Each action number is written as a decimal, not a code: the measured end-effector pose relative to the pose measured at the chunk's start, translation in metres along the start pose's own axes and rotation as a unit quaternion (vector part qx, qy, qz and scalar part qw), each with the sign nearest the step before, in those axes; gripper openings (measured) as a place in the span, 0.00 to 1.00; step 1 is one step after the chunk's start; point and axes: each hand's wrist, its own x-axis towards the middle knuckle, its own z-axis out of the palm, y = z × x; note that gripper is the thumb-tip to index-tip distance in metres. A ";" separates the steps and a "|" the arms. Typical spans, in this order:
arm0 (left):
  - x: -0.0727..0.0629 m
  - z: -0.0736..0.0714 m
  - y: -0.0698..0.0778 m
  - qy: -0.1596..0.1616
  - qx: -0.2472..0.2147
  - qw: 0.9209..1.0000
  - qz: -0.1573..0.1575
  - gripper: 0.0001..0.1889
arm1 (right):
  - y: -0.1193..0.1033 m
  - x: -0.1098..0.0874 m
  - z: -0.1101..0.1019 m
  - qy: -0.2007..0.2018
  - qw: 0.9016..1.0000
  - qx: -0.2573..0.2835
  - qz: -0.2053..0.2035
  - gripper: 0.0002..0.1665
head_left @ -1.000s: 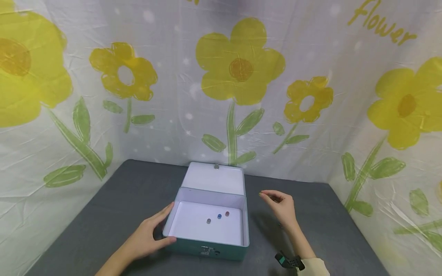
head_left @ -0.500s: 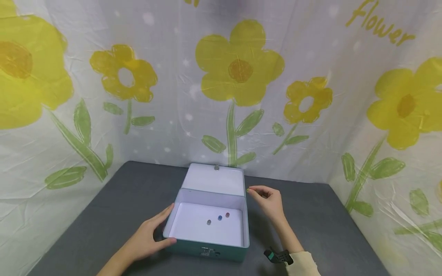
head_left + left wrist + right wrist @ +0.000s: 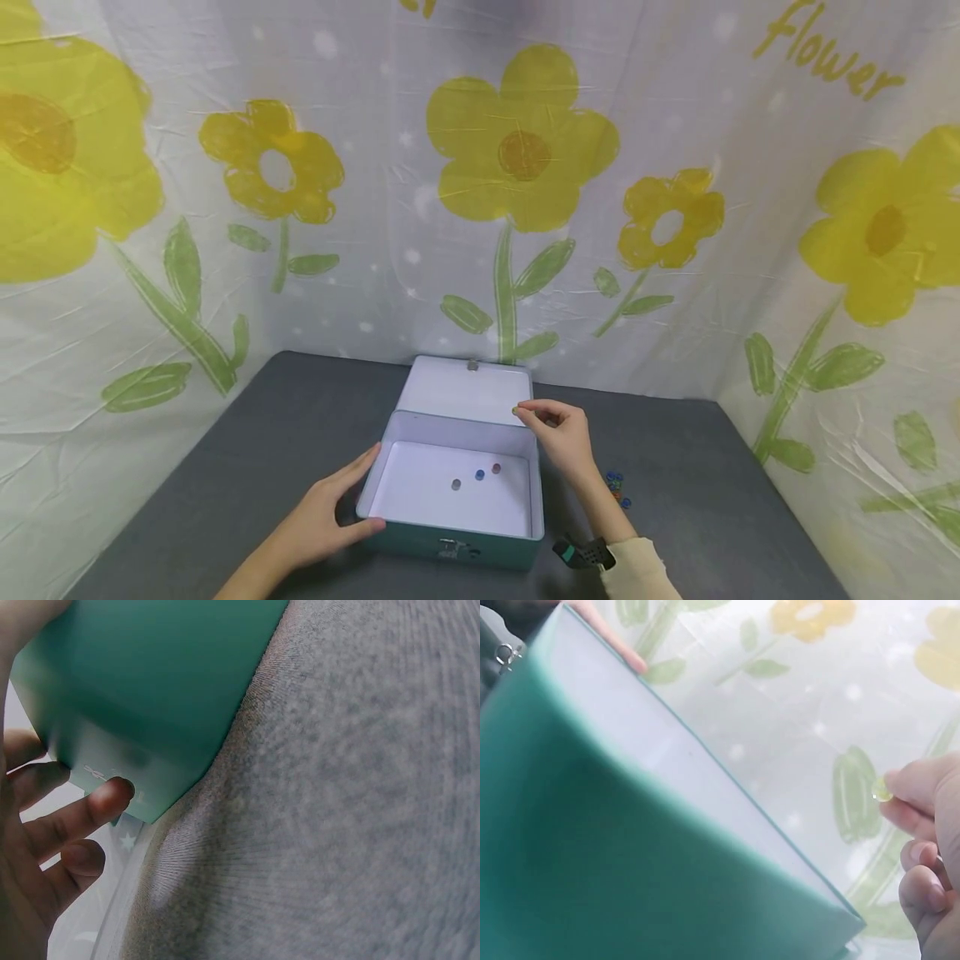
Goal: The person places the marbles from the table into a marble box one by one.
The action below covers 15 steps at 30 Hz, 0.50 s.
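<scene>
A green metal box (image 3: 456,546) with a white inside stands on the dark table, its lid folded back. Three small beads lie on its floor: a grey bead (image 3: 456,484), a blue bead (image 3: 480,475) and a reddish bead (image 3: 497,468). My left hand (image 3: 322,518) holds the box's front left corner, thumb at the front and fingers along the left side. Between thumb and forefinger, my right hand (image 3: 564,437) pinches a small yellow-green see-through bead (image 3: 882,789). That hand is raised over the box's right side, near the lid (image 3: 468,387).
On the table right of the box, partly behind the right forearm, lies a small cluster of coloured beads (image 3: 617,490), mostly blue with some green and orange. A flower-printed curtain (image 3: 375,208) hangs behind and at both sides of the table (image 3: 697,492).
My right hand has moved left with its bead, from beside the box to over its right edge. The bead cluster has come out from behind the arm. My left hand stays put.
</scene>
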 end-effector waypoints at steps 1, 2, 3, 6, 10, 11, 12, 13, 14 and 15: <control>0.000 0.000 0.000 0.000 0.000 1.000 0.000 0.53 | 0.000 0.000 0.002 -0.001 1.000 -0.001 -0.002 0.05; 0.000 0.000 0.000 -0.001 0.000 1.000 -0.001 0.53 | -0.001 0.000 0.004 -0.002 1.000 0.000 -0.006 0.05; 0.000 0.000 0.000 -0.001 -0.001 1.000 -0.002 0.53 | -0.001 0.001 0.006 -0.004 1.000 0.000 -0.008 0.05; 0.000 -0.001 0.001 -0.002 -0.002 1.000 -0.004 0.53 | -0.003 0.001 0.012 -0.013 1.000 -0.004 -0.017 0.04; 0.000 -0.001 0.001 -0.001 -0.003 1.000 -0.005 0.53 | -0.004 0.001 0.020 -0.029 0.999 -0.006 -0.024 0.04; 0.000 -0.001 0.001 -0.001 -0.002 1.000 -0.004 0.53 | -0.005 0.001 0.022 -0.032 0.999 -0.007 -0.025 0.04; 0.000 -0.001 0.001 0.000 0.000 1.000 -0.004 0.53 | -0.005 0.001 0.024 -0.037 0.999 -0.005 -0.025 0.04; 0.000 -0.001 0.002 0.000 0.000 1.000 -0.003 0.53 | -0.006 0.000 0.026 -0.041 0.999 -0.004 -0.026 0.04; 0.000 -0.001 0.002 0.000 0.000 1.000 -0.003 0.53 | -0.006 0.000 0.029 -0.046 0.999 -0.002 -0.028 0.05; 0.000 -0.001 0.002 0.000 0.000 1.000 -0.003 0.53 | -0.007 -0.001 0.031 -0.050 0.998 -0.002 -0.027 0.05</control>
